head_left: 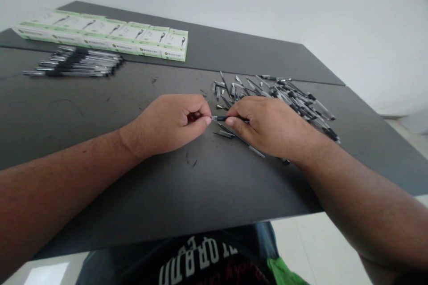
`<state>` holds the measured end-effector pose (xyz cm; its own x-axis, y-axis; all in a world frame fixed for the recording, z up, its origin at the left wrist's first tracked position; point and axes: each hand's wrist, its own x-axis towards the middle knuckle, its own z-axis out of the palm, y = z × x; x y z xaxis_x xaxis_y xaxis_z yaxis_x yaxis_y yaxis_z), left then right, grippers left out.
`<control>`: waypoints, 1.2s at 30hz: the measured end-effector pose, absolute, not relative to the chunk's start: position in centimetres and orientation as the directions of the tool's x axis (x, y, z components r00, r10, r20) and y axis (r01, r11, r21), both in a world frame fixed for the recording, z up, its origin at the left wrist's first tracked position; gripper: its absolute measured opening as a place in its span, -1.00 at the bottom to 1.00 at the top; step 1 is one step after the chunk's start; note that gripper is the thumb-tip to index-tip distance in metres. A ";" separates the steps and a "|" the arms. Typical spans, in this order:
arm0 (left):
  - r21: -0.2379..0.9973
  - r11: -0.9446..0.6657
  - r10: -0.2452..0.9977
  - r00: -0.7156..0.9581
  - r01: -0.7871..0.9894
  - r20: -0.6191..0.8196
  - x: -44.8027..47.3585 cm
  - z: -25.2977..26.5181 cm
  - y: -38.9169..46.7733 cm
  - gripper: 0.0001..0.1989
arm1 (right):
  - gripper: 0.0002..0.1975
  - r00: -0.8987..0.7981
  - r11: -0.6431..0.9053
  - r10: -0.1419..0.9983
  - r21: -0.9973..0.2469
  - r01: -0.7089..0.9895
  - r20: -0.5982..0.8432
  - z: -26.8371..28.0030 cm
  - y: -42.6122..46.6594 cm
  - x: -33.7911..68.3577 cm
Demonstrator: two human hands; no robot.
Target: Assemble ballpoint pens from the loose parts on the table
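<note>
My left hand (174, 122) and right hand (272, 124) face each other over table (140, 209), forearms (76, 173) angled inward; both pinched tight on one pen (220, 118).

At centre, the right hand (272, 122) hides part of the pen piece (221, 118) and some loose pen parts (234, 90). Upper left, the fine print on the boxes (143, 39) is illegibly small. The bottom edge crops the shirt (200, 260); the side edges, both forearms (67, 182).

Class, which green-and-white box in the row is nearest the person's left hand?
The rightmost box, at the row's end; the others line up to its left, farther from the left hand.
</note>
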<state>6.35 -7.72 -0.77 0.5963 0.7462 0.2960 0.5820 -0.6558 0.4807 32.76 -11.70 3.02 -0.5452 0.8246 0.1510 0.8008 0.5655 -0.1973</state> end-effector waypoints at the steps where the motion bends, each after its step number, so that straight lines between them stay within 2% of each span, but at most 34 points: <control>1: 0.481 -0.657 0.745 0.596 0.580 0.299 6.3 -0.8 -7.7 -0.80 | -0.75 -0.539 0.563 0.826 -0.205 0.801 0.162 3.0 -11.7 32.8; 6: 0.478 -0.659 0.742 0.604 0.580 0.289 6.3 -0.8 -7.7 -0.79 | -0.80 -0.516 0.541 0.841 -0.201 0.817 0.165 3.1 -11.7 32.8; 10: 0.482 -0.657 0.743 0.605 0.579 0.287 6.3 -0.8 -7.8 -0.80 | -0.71 -0.543 0.559 0.829 -0.200 0.805 0.135 3.2 -11.8 32.8; 16: 0.480 -0.670 0.732 0.612 0.567 0.299 6.3 -0.8 -7.7 -0.79 | -0.81 -0.527 0.549 0.836 -0.195 0.813 0.156 3.1 -11.8 32.8; 26: 0.470 -0.680 0.724 0.618 0.563 0.307 6.4 -0.7 -7.7 -0.81 | -0.82 -0.537 0.562 0.827 -0.211 0.799 0.169 2.9 -11.7 32.9; 30: 0.469 -0.686 0.719 0.618 0.556 0.317 6.4 -0.8 -7.6 -0.81 | -0.74 -0.548 0.565 0.825 -0.219 0.796 0.139 3.1 -11.8 32.8; 36: 0.478 -0.685 0.718 0.620 0.550 0.317 6.5 -0.7 -7.7 -0.80 | -0.81 -0.534 0.556 0.831 -0.206 0.806 0.155 3.0 -11.7 32.8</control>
